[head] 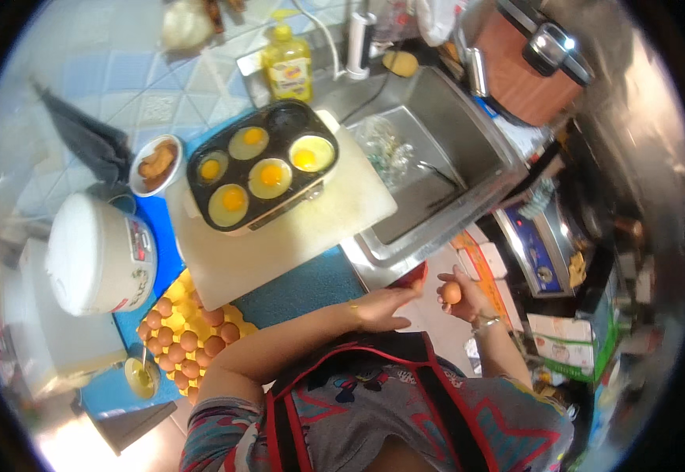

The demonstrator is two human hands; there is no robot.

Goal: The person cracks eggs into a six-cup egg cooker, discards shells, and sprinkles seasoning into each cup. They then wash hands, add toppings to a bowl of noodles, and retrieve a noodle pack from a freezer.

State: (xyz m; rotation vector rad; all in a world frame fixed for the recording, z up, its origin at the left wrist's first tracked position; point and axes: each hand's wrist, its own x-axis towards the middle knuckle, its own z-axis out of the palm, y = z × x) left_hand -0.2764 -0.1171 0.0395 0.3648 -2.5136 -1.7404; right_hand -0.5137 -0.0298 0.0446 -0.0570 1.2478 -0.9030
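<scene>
My right hand [467,295] holds a brown egg [451,292] in its fingers, in front of the sink. My left hand [380,310] is beside it with fingers apart and nothing visible in them. Just past its fingertips shows a red thing [418,274], partly hidden; I cannot tell if they touch. Ahead of me, a black multi-well egg pan [242,221] sits on a white cutting board [295,239]. Several wells hold raw-looking eggs with yellow yolks [271,175]; the far right well [287,122] is dark. A yellow egg tray [186,295] with several brown eggs lies by my left forearm.
A steel sink [466,130] holds a crumpled clear item. Left stand a white lidded appliance [103,253], a bowl of brown food [156,165] and a small yellowish bowl [141,377]. A yellow pump bottle [288,68] stands behind. Right are a brown cooker [525,65] and stove [531,253].
</scene>
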